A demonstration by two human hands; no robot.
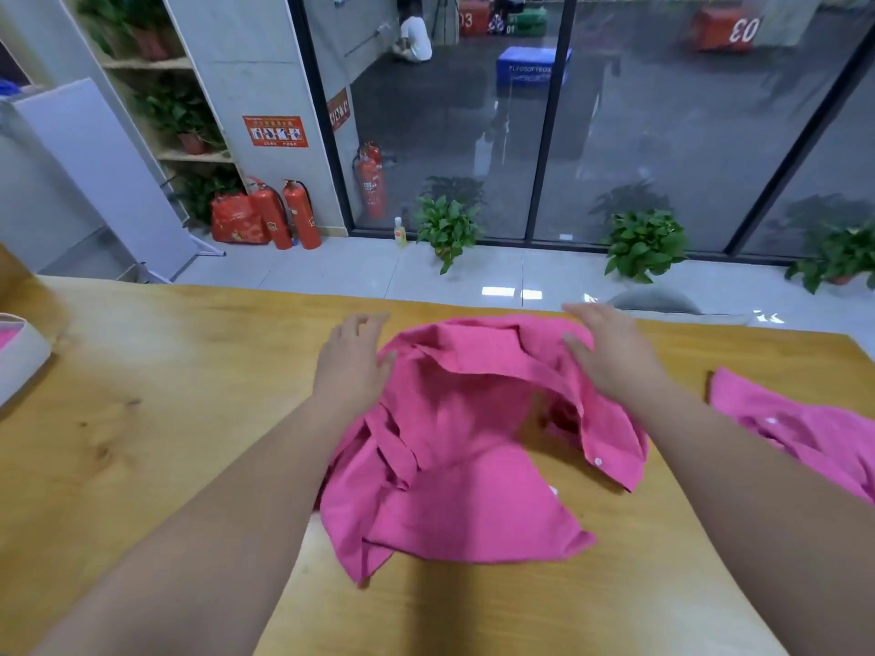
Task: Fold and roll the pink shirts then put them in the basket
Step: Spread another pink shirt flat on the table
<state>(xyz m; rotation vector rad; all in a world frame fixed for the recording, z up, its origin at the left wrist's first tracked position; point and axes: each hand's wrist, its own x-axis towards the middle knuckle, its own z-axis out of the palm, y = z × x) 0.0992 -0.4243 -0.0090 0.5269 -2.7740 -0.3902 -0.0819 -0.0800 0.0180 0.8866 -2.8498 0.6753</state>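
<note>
Head view, left hand [352, 366], right hand [611, 352], grip slack, touching pink shirt [464, 456]; basket [23, 357] leftward

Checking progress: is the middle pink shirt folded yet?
Unfolded: the pink shirt lies rumpled and spread on the table, with no neat folds.

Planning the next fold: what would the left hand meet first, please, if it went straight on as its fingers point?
Probably nothing: the left hand lies beside the pink shirt, and only bare table shows ahead up to its far edge.
</note>
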